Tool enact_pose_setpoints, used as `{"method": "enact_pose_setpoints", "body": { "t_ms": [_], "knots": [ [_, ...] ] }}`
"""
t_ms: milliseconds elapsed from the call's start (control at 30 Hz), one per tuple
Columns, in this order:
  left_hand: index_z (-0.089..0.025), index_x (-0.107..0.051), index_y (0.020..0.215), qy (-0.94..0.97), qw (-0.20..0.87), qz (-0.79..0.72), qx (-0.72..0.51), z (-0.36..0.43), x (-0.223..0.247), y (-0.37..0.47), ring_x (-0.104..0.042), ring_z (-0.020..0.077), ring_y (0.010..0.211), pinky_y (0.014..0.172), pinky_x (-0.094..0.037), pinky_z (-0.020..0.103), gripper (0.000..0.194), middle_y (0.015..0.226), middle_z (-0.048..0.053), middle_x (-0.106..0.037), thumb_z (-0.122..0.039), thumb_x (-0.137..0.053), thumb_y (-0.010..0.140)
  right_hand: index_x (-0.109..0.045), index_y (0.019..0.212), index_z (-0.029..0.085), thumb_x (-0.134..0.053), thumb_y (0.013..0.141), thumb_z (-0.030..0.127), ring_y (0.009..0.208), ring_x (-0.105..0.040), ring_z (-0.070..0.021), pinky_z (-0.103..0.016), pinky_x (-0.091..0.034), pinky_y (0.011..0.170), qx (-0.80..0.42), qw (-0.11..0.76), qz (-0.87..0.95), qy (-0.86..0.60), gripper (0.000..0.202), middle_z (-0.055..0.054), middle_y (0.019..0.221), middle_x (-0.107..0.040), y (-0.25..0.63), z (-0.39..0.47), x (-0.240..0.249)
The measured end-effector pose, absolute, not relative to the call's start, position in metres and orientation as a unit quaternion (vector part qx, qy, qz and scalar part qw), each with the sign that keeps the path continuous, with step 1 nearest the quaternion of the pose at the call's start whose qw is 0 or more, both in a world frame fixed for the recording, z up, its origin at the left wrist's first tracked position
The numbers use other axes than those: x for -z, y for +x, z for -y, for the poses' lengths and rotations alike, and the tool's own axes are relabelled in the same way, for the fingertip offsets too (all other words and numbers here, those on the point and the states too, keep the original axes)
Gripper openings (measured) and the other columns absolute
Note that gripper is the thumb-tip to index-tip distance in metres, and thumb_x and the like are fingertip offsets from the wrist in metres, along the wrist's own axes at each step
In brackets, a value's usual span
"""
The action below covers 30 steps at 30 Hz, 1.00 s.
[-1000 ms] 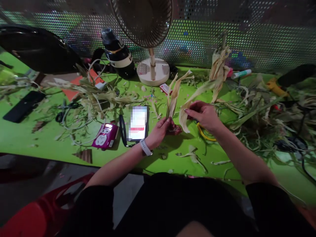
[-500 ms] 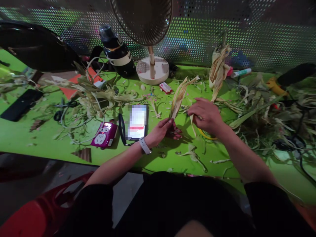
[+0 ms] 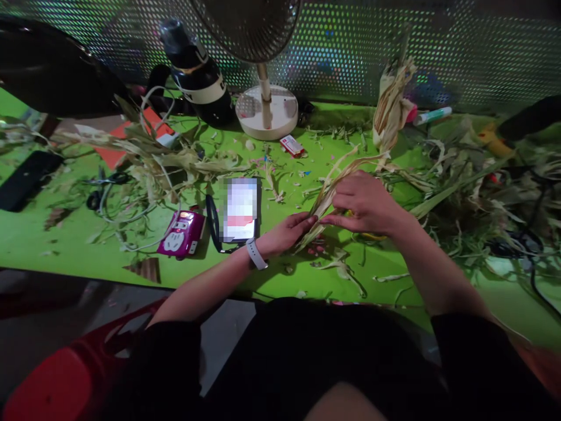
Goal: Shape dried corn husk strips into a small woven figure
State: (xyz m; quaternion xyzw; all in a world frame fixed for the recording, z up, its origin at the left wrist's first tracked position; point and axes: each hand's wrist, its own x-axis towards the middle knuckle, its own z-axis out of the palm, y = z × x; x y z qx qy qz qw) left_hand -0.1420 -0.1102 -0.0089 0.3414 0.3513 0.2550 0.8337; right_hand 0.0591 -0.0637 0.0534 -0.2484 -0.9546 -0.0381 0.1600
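Note:
A bundle of pale, dry husk strips [image 3: 325, 197] slants over the green table [image 3: 245, 275], its loose ends pointing up and to the right. My left hand [image 3: 291, 231] is closed on its lower part, thumb on top. Against the upper right side of the bundle is my right hand [image 3: 362, 204], fingers curled and thumb reaching toward the left fingertips; it grips the strips. Part of a yellow loop [image 3: 370, 236] shows beneath the right hand. Small husk scraps [image 3: 342, 266] lie just in front of the hands.
A lit phone [image 3: 240, 209], a purple power socket [image 3: 182, 234] and scissors [image 3: 105, 184] lie to the left. Behind stand a fan [image 3: 267, 111] and a black bottle [image 3: 204, 88]. Husk piles [image 3: 464, 193] cover the right side; a tied husk bundle [image 3: 390, 111] stands at the back.
My right hand has moved left onto the husk bundle and closed on it. The bundle now leans further right, and the camera view has shifted slightly.

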Motion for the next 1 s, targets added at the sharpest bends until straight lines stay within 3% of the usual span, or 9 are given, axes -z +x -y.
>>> {"method": "enact_pose_setpoints", "body": {
  "t_ms": [267, 400, 533, 700, 833, 1000],
  "knots": [
    [-0.012, -0.057, 0.099, 0.309, 0.861, -0.342, -0.214, 0.109, 0.009, -0.146, -0.071, 0.0185, 0.069, 0.061, -0.057, 0.029, 0.019, 0.077, 0.009, -0.072, -0.029, -0.052, 0.093, -0.062, 0.065, 0.017, -0.052, 0.093, 0.043, 0.067, -0.049, -0.0159, -0.033, -0.028, 0.068, 0.045, 0.135, 0.964, -0.225, 0.039, -0.003, 0.068, -0.060, 0.069, 0.059, -0.060],
    [-0.011, -0.062, 0.090, 0.298, 0.849, -0.358, -0.249, 0.108, 0.012, -0.144, -0.067, 0.0118, 0.065, 0.070, -0.054, 0.025, 0.018, 0.071, 0.006, -0.069, -0.028, -0.057, 0.090, -0.064, 0.070, 0.017, -0.051, 0.093, 0.044, 0.071, -0.051, -0.0169, -0.034, -0.028, 0.069, 0.066, 0.111, 0.964, -0.233, 0.038, -0.005, 0.074, -0.063, 0.069, 0.058, -0.052],
    [-0.011, -0.065, 0.083, 0.303, 0.825, -0.380, -0.290, 0.109, 0.017, -0.141, -0.053, 0.0048, 0.053, 0.061, -0.046, 0.019, 0.016, 0.065, -0.001, -0.061, -0.028, -0.066, 0.084, -0.064, 0.070, 0.018, -0.051, 0.092, 0.043, 0.072, -0.051, -0.0175, -0.035, -0.029, 0.070, 0.068, 0.100, 0.965, -0.233, 0.036, -0.004, 0.074, -0.063, 0.066, 0.060, -0.048],
    [-0.014, -0.065, 0.093, 0.328, 0.810, -0.388, -0.292, 0.112, 0.016, -0.140, -0.052, 0.0064, 0.060, 0.066, -0.049, 0.023, 0.031, 0.076, 0.000, -0.061, -0.040, -0.072, 0.077, -0.064, 0.072, 0.018, -0.052, 0.092, 0.041, 0.074, -0.051, -0.0182, -0.035, -0.030, 0.072, 0.068, 0.113, 0.963, -0.236, 0.033, -0.004, 0.073, -0.062, 0.064, 0.060, -0.048],
    [-0.016, -0.062, 0.100, 0.405, 0.796, -0.363, -0.267, 0.117, 0.009, -0.141, -0.038, 0.0058, 0.055, 0.066, -0.056, 0.031, 0.045, 0.074, -0.002, -0.053, -0.055, -0.063, 0.079, -0.065, 0.075, 0.018, -0.050, 0.093, 0.044, 0.075, -0.051, -0.0179, -0.034, -0.030, 0.074, 0.080, 0.133, 0.960, -0.232, 0.036, -0.005, 0.074, -0.063, 0.066, 0.057, -0.049],
    [-0.015, -0.052, 0.078, 0.517, 0.744, -0.362, -0.220, 0.120, 0.004, -0.142, -0.041, 0.0074, 0.057, 0.059, -0.056, 0.027, 0.044, 0.067, -0.004, -0.041, -0.059, -0.054, 0.083, -0.067, 0.082, 0.019, -0.050, 0.093, 0.044, 0.080, -0.053, -0.0177, -0.035, -0.034, 0.080, 0.049, 0.149, 0.956, -0.247, 0.032, -0.004, 0.079, -0.065, 0.072, 0.051, -0.048]
  ]
}}
